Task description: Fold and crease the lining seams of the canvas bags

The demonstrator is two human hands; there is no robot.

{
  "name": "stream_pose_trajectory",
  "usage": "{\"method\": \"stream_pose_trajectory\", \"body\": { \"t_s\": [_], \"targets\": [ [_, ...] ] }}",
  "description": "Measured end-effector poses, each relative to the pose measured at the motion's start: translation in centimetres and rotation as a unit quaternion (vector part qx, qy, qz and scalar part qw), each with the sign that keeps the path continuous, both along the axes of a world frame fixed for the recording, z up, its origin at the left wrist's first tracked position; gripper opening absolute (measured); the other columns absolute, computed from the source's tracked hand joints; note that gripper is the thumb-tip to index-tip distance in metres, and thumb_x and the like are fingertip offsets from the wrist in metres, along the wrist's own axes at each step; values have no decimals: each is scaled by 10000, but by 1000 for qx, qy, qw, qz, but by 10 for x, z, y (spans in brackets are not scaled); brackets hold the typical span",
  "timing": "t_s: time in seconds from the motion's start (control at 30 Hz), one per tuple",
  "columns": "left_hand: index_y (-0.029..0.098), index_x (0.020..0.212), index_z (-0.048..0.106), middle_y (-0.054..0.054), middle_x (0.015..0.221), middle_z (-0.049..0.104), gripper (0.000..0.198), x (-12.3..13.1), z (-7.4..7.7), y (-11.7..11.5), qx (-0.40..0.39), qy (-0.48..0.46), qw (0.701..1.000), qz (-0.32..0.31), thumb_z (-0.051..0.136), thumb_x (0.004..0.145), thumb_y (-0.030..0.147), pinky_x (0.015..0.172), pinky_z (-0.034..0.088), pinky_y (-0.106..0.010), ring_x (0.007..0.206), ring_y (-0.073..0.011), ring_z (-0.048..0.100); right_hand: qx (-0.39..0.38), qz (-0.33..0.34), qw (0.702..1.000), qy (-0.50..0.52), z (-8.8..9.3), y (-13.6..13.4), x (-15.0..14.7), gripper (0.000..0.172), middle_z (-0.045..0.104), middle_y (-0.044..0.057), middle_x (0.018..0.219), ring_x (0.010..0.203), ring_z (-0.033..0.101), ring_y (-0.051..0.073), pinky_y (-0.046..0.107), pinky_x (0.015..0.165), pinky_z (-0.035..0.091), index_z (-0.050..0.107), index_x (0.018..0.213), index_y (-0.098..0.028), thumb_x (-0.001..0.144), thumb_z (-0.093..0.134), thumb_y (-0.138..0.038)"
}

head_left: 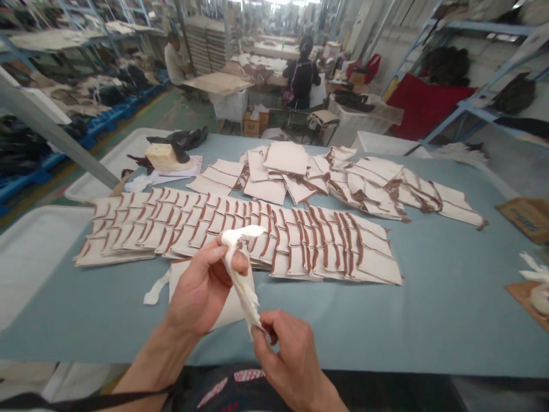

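A crumpled strip of white cloth (243, 286) stretches between my two hands above the table's front edge. My left hand (210, 286) pinches its upper part, where one end folds over and sticks out to the right. Lower down, my right hand (285, 343) grips the bottom end between thumb and fingers. Beneath my left hand lies a flat cream panel (229, 312), partly hidden by the hand. Another white strip (158, 289) pokes out to its left. Beyond my hands, long overlapping rows of cream fabric pieces with brown edging (295, 240) cover the table's middle.
A looser heap of cream pieces (285, 157) lies behind the rows on the blue-green table (450, 309). A yellowish block (162, 156) sits at the back left, a cardboard box (527, 217) at the right edge. Two people are farther off, one in dark clothes (302, 77).
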State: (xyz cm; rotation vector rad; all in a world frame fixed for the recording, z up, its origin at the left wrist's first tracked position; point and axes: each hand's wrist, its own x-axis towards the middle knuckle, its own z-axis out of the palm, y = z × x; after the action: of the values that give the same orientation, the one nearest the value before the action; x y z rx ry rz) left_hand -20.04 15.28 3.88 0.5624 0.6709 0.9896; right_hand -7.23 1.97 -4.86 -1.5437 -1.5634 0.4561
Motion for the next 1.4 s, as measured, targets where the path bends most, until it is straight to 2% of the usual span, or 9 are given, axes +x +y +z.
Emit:
{"method": "stream_pose_trajectory", "body": {
  "t_s": [0.13, 0.3, 0.47, 0.6, 0.73, 0.87, 1.0, 1.2, 1.4],
  "targets": [
    [158, 769, 646, 72, 511, 557, 137, 4, 9, 7, -83, -201, 976, -17, 643, 854, 49, 449, 455, -184, 433, -88, 534, 163, 35, 981, -104, 19, -7, -12, 169, 671, -5, 607, 526, 590, 171, 342, 577, 360, 628, 917, -250, 1078, 572, -252],
    [204, 823, 540, 95, 550, 549, 215, 4, 8, 2, -101, -271, 957, -25, 599, 942, 35, 395, 296, -153, 391, -59, 478, 189, 54, 980, 6, 21, -23, -20, 424, 663, 6, 620, 538, 572, 185, 351, 582, 374, 637, 902, -260, 1101, 546, -622],
    [201, 809, 525, 79, 568, 511, 251, 4, 2, -16, -123, -280, 948, -89, 573, 1007, 53, 400, 274, -149, 395, -65, 434, -18, -24, 974, 225, 27, -3, 13, 414, 723, 43, 802, 732, 628, 199, 320, 700, 511, 723, 923, -226, 1025, 662, -622],
    [179, 770, 548, 57, 575, 477, 269, 5, -2, -33, -141, -267, 937, -174, 591, 1024, 103, 387, 210, -142, 394, -60, 317, -164, 118, 898, 391, 41, 28, 30, 669, 804, 113, 1050, 1003, 727, 269, 387, 890, 594, 774, 1090, -199, 999, 545, -820],
    [155, 769, 602, 30, 576, 472, 282, 4, -5, -46, -150, -251, 924, -246, 588, 1049, 184, 390, 252, -136, 421, -68, 238, -218, 193, 834, 469, 54, 40, 25, 642, 784, 77, 892, 897, 731, 267, 415, 875, 614, 736, 1045, -223, 931, 606, -841],
    [142, 746, 635, 21, 581, 480, 346, 0, -7, -53, -170, -239, 908, -300, 602, 1061, 280, 386, 282, -136, 448, -75, 177, -198, 143, 867, 434, 70, 46, 23, 450, 750, 40, 959, 937, 696, 225, 344, 910, 579, 753, 1063, -218, 853, 715, -615],
    [134, 705, 640, 5, 598, 510, 350, -3, -12, -55, -200, -227, 901, -311, 697, 1007, 303, 413, 374, -156, 460, -84, 285, -244, 137, 859, 428, 85, 52, 22, 217, 652, -27, 760, 692, 579, 132, 246, 684, 516, 686, 852, -201, 770, 720, -398],
    [60, 858, 798, -95, 749, 721, 327, -4, -15, -53, -195, -187, 921, -281, 680, 1028, 313, 616, 612, -262, 586, -160, 660, -273, 93, 872, 396, 89, 63, 23, 201, 535, -76, 553, 472, 449, 84, 195, 446, 340, 596, 750, -219, 757, 693, -395],
    [68, 1267, 838, -212, 1218, 854, 615, -19, -16, -53, -98, -57, 965, -238, 665, 1069, 623, 975, 630, -355, 1042, -288, 811, -170, 7, 913, 370, 80, 87, 42, 253, 635, -34, 681, 602, 556, 107, 231, 589, 491, 617, 772, -208, 740, 686, -450]
  ]
}}
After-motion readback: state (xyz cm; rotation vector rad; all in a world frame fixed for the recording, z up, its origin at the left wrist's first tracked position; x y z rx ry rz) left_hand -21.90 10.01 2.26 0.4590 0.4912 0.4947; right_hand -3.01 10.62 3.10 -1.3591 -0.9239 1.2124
